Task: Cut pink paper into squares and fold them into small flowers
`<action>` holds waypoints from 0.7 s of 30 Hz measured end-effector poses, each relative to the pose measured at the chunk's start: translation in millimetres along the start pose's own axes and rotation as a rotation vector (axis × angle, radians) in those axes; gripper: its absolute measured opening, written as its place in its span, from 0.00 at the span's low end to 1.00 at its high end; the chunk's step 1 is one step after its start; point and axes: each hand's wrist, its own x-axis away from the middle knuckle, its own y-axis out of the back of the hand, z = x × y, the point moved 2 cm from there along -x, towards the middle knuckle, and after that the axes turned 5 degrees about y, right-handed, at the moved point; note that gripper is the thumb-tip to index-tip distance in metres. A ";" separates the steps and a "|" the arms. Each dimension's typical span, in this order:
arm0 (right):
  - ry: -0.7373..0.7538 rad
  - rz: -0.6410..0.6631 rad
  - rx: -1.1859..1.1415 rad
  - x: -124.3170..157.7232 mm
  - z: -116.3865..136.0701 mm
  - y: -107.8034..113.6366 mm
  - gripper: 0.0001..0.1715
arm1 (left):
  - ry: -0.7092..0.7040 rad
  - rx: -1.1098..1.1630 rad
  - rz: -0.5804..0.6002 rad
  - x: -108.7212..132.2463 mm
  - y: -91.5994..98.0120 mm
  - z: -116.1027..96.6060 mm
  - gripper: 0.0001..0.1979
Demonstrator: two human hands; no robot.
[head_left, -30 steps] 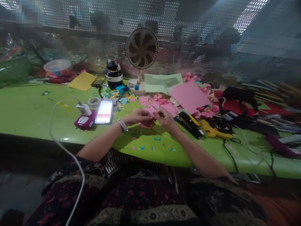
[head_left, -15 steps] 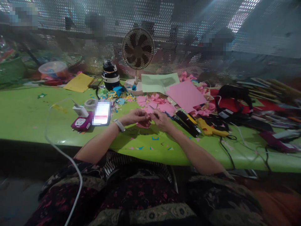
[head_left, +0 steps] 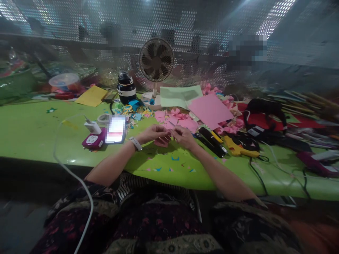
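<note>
My left hand [head_left: 154, 133], with a white-banded watch on its wrist, pinches a small piece of pink paper [head_left: 168, 131] over the table. Close against it, my right hand [head_left: 183, 137] is closed with thumb and fingers together at the same paper. A thin, pale stick-like thing [head_left: 171, 123] juts up from the right hand's fingertips; its kind is too small to tell. Below the hands lies a pink paper square [head_left: 161, 141]. Just beyond them are more pink paper pieces [head_left: 186, 123].
Right of my hands lie a black stapler-like tool [head_left: 212, 141] and a yellow glue gun [head_left: 239, 147]. A lit phone [head_left: 116, 129] and purple socket block [head_left: 93, 141] are left. Behind stand a black bottle [head_left: 126, 88], a fan [head_left: 156, 60] and a large pink sheet [head_left: 211, 110].
The whole view has shifted slightly, so things sit a little lower. Both hands stay together at the small pink paper, with only slight finger movement.
</note>
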 end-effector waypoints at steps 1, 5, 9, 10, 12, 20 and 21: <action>0.000 0.000 0.015 -0.1 -1.0 -0.6 0.29 | 0.002 0.002 -0.010 -1.4 -0.1 1.3 0.14; -0.035 0.051 0.053 -1.8 -1.2 9.8 0.28 | -0.029 0.011 -0.082 -1.9 3.5 -0.4 0.11; -0.115 -0.114 0.287 -7.1 1.8 46.8 0.18 | -0.113 0.057 -0.253 1.3 14.1 -8.4 0.10; -0.134 -0.140 0.390 -8.2 2.9 55.1 0.14 | -0.124 0.072 -0.296 1.7 16.7 -9.6 0.10; -0.206 -0.076 0.609 -9.5 3.8 63.4 0.09 | -0.123 0.099 -0.358 1.6 20.3 -10.3 0.10; -0.478 0.326 0.966 -8.0 -3.6 43.3 0.18 | -0.124 0.126 -0.349 0.9 17.3 -8.3 0.07; -0.486 0.321 0.958 -8.9 -4.9 43.0 0.18 | -0.124 0.126 -0.341 1.0 16.8 -8.3 0.07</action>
